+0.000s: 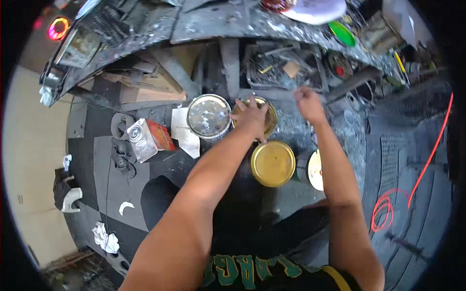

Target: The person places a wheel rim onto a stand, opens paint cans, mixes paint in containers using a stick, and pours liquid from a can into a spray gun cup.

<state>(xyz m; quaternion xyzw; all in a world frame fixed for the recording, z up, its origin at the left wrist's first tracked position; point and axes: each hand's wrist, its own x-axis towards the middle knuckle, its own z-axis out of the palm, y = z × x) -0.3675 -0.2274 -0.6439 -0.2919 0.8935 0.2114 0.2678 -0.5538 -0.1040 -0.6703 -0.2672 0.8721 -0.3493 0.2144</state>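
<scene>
Steady the round, gold metal can (273, 117) with the left hand (251, 118), grip spread evenly; right hand (309, 104): grip indeterminable.

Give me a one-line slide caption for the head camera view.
Left hand spread over a round gold tin, right hand raised nearby, before a spattered workbench.

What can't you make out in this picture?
All in the head view:
- Whether the right hand holds anything: blurred, fingers curled.
- The middle of the gold disc: the left hand covers it.
- The right side of the pale-topped can: behind the right forearm.
- The far edge of the pale purple disc: cut off by the top edge.
- Any print on the red and silver container: too small.
</scene>
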